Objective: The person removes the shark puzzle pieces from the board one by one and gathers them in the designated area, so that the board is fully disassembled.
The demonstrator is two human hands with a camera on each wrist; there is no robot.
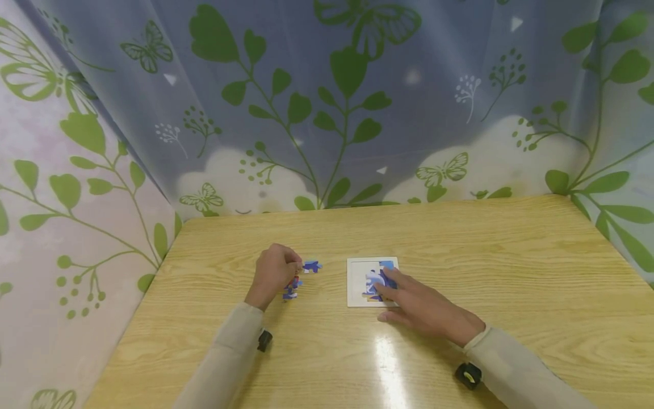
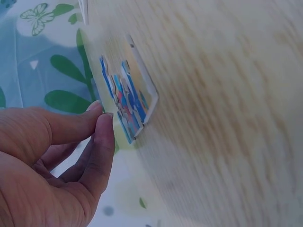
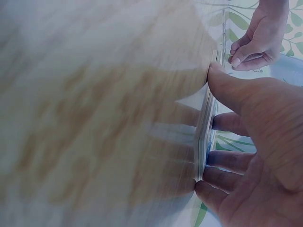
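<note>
My left hand [image 1: 272, 272] hovers at the loose jigsaw pieces left of the puzzle tray. In the left wrist view, the thumb and forefinger [image 2: 105, 124] meet at their tips, with a thin edge showing between them, apparently a puzzle piece; the fingers mostly hide it. A blue-and-white puzzle piece [image 1: 311, 266] lies just right of this hand, and more colourful pieces [image 1: 290, 295] lie beside and partly under it. The white square tray [image 1: 356, 284] holds several joined pieces [image 1: 375, 279] at its right side. My right hand [image 1: 421, 304] rests over that side, its fingers extended onto the tray and pieces.
A light wooden table [image 1: 490, 250] carries everything. Patterned cloth [image 1: 286, 142] hangs behind the table and at both sides. A black wrist strap device [image 1: 468, 375] sits at the right sleeve, and another [image 1: 264, 340] at the left.
</note>
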